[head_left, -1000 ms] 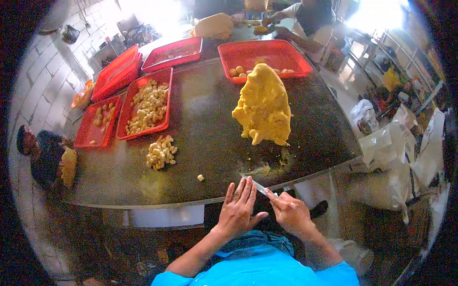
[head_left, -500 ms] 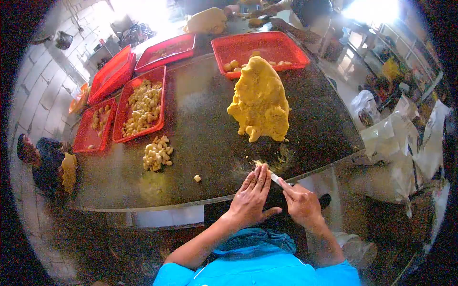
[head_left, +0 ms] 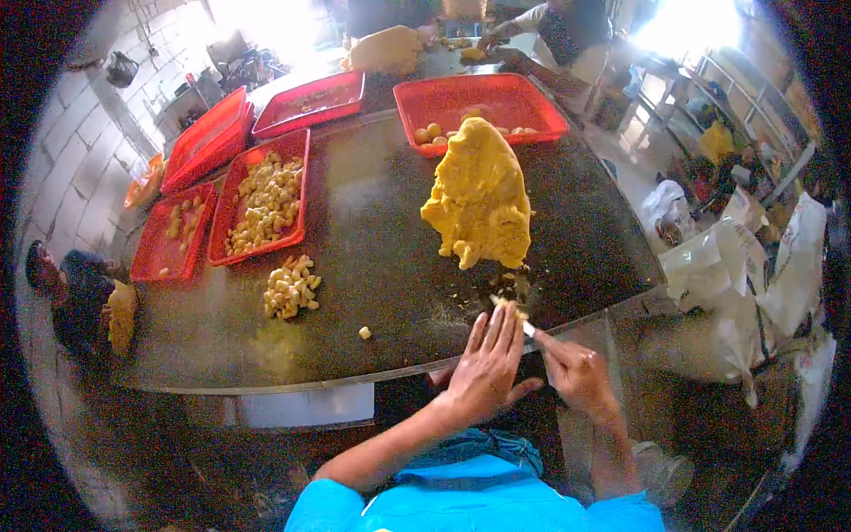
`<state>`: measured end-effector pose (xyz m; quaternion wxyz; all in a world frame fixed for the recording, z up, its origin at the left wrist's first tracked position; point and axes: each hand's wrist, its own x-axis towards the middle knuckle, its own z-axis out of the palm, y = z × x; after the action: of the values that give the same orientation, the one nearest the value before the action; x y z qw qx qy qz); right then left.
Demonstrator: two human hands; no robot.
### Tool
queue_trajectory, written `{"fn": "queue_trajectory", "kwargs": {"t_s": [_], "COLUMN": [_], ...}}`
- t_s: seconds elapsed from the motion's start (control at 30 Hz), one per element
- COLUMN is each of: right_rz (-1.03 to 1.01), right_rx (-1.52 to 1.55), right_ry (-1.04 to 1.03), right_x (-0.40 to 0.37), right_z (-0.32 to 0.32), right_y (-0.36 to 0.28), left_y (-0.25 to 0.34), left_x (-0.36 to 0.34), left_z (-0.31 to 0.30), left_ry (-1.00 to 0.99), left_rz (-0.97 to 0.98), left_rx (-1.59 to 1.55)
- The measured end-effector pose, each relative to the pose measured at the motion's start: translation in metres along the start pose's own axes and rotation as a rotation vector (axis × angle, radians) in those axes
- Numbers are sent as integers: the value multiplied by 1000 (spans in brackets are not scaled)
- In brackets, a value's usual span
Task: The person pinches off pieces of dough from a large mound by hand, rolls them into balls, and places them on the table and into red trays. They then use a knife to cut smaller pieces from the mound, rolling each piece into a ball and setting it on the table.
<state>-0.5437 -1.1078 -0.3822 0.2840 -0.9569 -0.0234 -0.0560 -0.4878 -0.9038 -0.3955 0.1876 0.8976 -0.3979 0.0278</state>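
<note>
My left hand (head_left: 489,363) lies palm down at the table's front edge, fingers stretched out over some yellow dough scraps (head_left: 510,308). Just right of it, my right hand (head_left: 576,372) is closed round a tool with a white part (head_left: 529,329); the tool's far end is hidden by my left fingers and the scraps. A large yellow dough mass (head_left: 481,195) rests on the dark table (head_left: 372,222) beyond my hands. One small pale dough piece (head_left: 364,332) lies to the left, and a heap of cut pieces (head_left: 291,287) sits farther left.
Red trays with dough pieces stand at the left (head_left: 261,199) and at the back (head_left: 483,93). Another dough lump (head_left: 386,50) lies at the far end. One person (head_left: 80,297) is at the left, another (head_left: 567,31) at the back. Plastic bags (head_left: 727,266) hang at the right.
Both my hands have shifted a little to the right along the table's front edge, with the tool still in my right hand. The view has tilted slightly.
</note>
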Motion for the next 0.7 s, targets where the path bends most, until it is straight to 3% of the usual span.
{"fn": "queue_trajectory", "kwargs": {"t_s": [0.07,0.2,0.47,0.57,0.7], "right_rz": [-61,-56,41,109,28], "right_rx": [-32,-108,-180,-194,-97], "right_ry": [-125,-134,-42,-18,5], "right_x": [-13,-16,7,17,19], "right_z": [-2,5,5,0,1], "right_y": [-1,2,30,18,-9], "left_y": [8,11,-4,-15,-11], "left_x": [-24,-27,29,46,23], "left_z": [8,28,33,38,15], "left_ry": [-18,-6,-35,-16,62], "left_rz": [-47,-69,33,64,-23], "left_rx": [-15,4,19,-53,-31]}}
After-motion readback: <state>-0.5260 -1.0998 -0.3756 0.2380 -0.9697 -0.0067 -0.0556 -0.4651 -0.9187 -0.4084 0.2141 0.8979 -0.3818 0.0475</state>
